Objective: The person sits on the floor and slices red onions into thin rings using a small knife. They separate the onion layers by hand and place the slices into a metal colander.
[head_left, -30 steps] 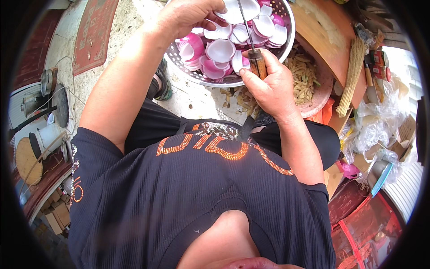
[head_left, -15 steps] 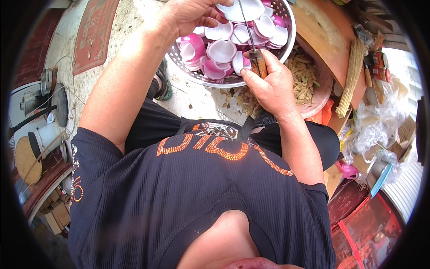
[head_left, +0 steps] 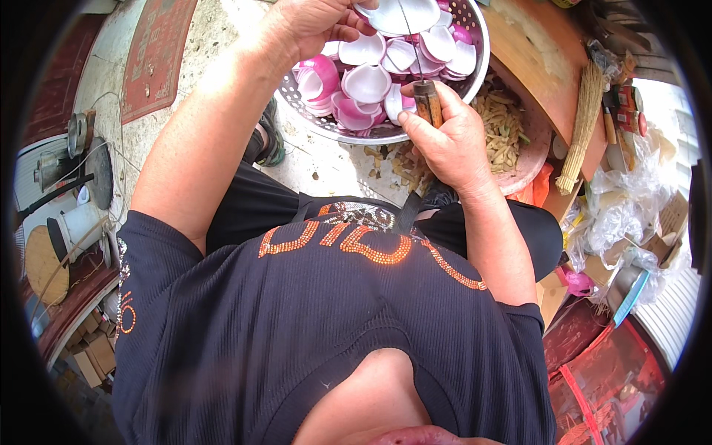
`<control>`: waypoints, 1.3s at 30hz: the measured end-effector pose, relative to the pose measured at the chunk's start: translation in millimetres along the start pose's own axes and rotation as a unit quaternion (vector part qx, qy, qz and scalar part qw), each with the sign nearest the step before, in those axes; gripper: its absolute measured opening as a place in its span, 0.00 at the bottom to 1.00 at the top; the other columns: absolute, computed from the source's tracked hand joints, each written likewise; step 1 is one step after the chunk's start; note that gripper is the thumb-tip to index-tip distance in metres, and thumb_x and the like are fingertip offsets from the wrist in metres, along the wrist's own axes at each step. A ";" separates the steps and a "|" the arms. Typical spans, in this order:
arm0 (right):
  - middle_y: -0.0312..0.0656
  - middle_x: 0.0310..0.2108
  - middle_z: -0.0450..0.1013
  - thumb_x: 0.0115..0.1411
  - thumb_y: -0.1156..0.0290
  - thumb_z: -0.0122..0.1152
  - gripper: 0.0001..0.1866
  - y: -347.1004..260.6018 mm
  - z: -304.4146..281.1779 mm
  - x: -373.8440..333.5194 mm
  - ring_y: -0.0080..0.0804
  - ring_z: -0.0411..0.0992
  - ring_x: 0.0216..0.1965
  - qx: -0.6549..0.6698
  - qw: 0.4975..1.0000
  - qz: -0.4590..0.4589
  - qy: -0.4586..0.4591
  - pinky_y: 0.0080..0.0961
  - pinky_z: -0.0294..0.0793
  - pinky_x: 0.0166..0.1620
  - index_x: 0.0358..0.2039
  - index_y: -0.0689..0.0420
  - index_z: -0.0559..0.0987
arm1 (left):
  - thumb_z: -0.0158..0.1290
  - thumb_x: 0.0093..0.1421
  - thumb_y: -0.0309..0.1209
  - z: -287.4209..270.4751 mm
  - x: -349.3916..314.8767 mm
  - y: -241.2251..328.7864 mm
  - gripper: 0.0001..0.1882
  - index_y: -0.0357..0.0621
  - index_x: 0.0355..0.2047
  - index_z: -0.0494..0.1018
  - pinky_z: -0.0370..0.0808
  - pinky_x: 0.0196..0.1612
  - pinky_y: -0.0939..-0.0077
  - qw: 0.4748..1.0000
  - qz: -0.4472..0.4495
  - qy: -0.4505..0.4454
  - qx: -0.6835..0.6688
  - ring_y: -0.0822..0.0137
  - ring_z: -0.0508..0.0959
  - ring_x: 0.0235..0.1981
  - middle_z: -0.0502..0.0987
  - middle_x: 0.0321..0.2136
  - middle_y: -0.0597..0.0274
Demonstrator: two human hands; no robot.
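At the top of the view, my left hand (head_left: 319,28) has its fingers curled, with thumb and forefinger pinching the edge of a white-and-purple onion piece (head_left: 406,16). My right hand (head_left: 454,141) is wrapped round the worn wooden handle (head_left: 428,104) of a tool with a thin dark metal shaft or blade. This shaft points up and away, over the onion piece; whether it touches it I cannot tell. Below both hands sits a perforated metal colander (head_left: 475,81) heaped with cut red onion layers (head_left: 367,84), purple outside and white inside.
A pinkish basin (head_left: 535,152) of yellowish pieces (head_left: 498,133) stands right of the colander, beside a wooden board (head_left: 530,52). Farther right are a straw brush (head_left: 582,126) and clear plastic bags (head_left: 630,193). Scraps (head_left: 400,167) litter the floor. A red mat (head_left: 156,59) lies at left.
The tool in my right hand has turned slightly, its metal part now looking thinner. My left hand and the onion piece have barely shifted.
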State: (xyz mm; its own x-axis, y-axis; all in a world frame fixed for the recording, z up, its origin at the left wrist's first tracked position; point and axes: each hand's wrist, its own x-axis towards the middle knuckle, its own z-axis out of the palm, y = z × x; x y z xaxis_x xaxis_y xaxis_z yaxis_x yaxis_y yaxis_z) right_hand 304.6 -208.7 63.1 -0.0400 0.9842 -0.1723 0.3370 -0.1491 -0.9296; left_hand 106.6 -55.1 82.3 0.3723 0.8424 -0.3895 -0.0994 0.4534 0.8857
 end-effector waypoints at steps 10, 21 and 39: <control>0.36 0.23 0.74 0.58 0.68 0.63 0.14 -2.6 -4.3 12.0 0.21 0.72 0.20 0.098 0.989 0.106 -0.005 0.23 0.72 0.25 0.42 0.62 0.78 | 0.52 0.56 0.24 28.5 -8.9 -17.3 0.04 0.39 0.30 0.76 0.72 0.21 0.80 0.993 0.052 -0.067 -0.077 0.73 0.77 0.21 0.77 0.23 0.65; 0.34 0.28 0.76 0.57 0.70 0.67 0.16 -0.3 1.1 2.9 0.17 0.72 0.28 0.091 0.995 -0.011 0.036 0.19 0.74 0.34 0.44 0.61 0.78 | 0.58 0.54 0.22 16.3 5.3 -22.8 0.09 0.43 0.36 0.75 0.73 0.23 0.81 0.988 0.092 0.112 0.051 0.75 0.74 0.21 0.77 0.27 0.66; 0.33 0.27 0.75 0.57 0.68 0.66 0.16 -3.6 6.3 -2.4 0.18 0.72 0.26 0.053 0.999 -0.005 -0.007 0.20 0.72 0.33 0.44 0.59 0.79 | 0.57 0.57 0.19 22.3 -1.5 -17.6 0.08 0.43 0.36 0.74 0.79 0.29 0.75 0.995 0.056 0.077 -0.028 0.69 0.80 0.29 0.78 0.31 0.64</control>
State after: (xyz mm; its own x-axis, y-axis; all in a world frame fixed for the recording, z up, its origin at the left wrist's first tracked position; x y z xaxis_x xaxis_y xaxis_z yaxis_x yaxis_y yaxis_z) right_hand 297.6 -211.0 64.8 -0.0559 0.9843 -0.1676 0.2344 -0.1502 -0.9605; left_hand 128.4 -70.8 72.9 0.2109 0.9213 -0.3266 -0.1847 0.3657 0.9122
